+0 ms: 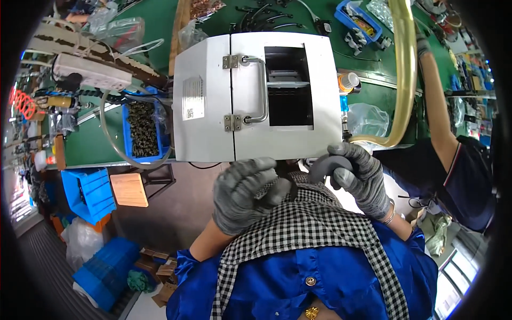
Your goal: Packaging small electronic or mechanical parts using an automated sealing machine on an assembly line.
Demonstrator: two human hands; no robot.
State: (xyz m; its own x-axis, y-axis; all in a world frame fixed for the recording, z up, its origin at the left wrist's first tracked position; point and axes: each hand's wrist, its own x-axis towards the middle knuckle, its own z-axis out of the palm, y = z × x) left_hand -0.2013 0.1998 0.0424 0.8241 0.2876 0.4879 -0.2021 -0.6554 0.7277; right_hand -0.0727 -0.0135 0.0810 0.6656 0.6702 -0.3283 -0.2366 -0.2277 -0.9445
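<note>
Both my hands wear grey knitted gloves and are raised before my checked apron, just below the front of a white metal cabinet. In my right hand a dark grey, curved, disc-like piece is pinched between thumb and fingers. My left hand is curled closed, thumb towards the fingers; a dark edge shows by its thumb, but what it holds is unclear. The cabinet has two hinges, a metal bar handle and a rectangular opening with a dark inside. Neither hand touches the cabinet.
On the green bench, a blue bin of small dark metal parts stands left of the cabinet. A thick yellowish hose hangs at the right. A co-worker's arm reaches over the bench. Blue crates and a wooden stool stand at lower left.
</note>
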